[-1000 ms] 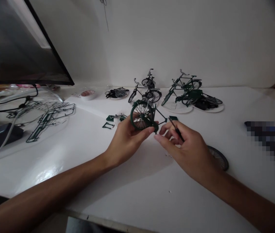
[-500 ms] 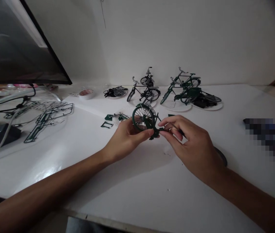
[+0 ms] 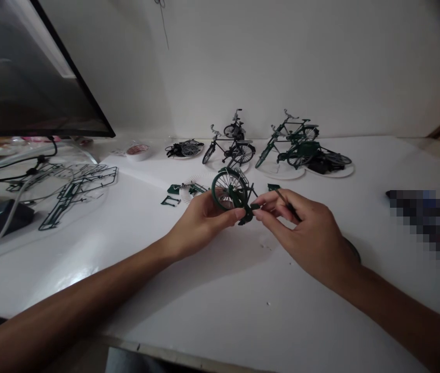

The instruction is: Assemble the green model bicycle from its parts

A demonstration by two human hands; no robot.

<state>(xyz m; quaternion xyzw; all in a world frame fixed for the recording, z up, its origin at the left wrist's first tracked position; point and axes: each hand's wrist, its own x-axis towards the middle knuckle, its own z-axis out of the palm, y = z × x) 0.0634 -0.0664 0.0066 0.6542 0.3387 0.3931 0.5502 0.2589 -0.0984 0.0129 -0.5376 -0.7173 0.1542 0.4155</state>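
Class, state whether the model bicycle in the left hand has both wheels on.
No, just one: the model bicycle in the left hand carries one wheel; another wheel lies loose on the table.

White desk (image 3: 204, 316) w/ model bikes (image 3: 227, 151), sprues (image 3: 72, 192), tape roll (image 3: 138, 151)

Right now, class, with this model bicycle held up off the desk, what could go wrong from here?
The thin dark tool in the right hand is close to the model bicycle in the left hand; a slip could bend its fine spokes. The small green parts lying loose on the white desk could get knocked aside and lost.
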